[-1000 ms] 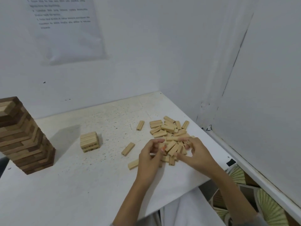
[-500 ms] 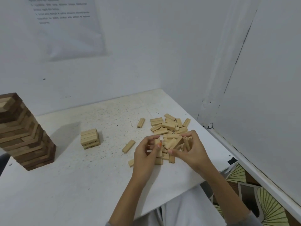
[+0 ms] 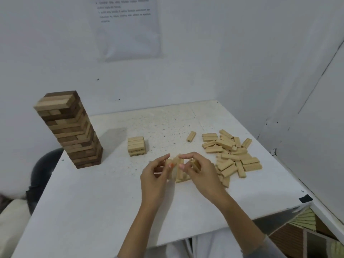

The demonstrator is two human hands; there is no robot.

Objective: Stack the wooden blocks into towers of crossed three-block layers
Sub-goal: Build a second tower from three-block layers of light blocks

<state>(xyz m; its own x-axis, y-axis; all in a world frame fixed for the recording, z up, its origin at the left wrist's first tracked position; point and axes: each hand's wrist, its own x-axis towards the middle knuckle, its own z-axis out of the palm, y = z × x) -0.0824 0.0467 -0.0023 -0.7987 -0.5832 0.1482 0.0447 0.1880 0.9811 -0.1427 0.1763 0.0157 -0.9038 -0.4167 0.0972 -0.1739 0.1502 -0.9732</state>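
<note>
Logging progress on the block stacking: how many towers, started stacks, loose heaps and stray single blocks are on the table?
Tall dark-and-light tower: 1
Short pale stack: 1
Loose heap: 1
Stray single block: 1
Total: 4, leaving out the held blocks between left hand and right hand, too blurred to count.

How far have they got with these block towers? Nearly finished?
Partway. Done: one tall tower of dark and light blocks stands at the left, and a short stack of light blocks sits to its right. In hand: the left hand and right hand together grip a handful of blocks. Left: a big loose pile at the right and one stray block lie unstacked.
</note>
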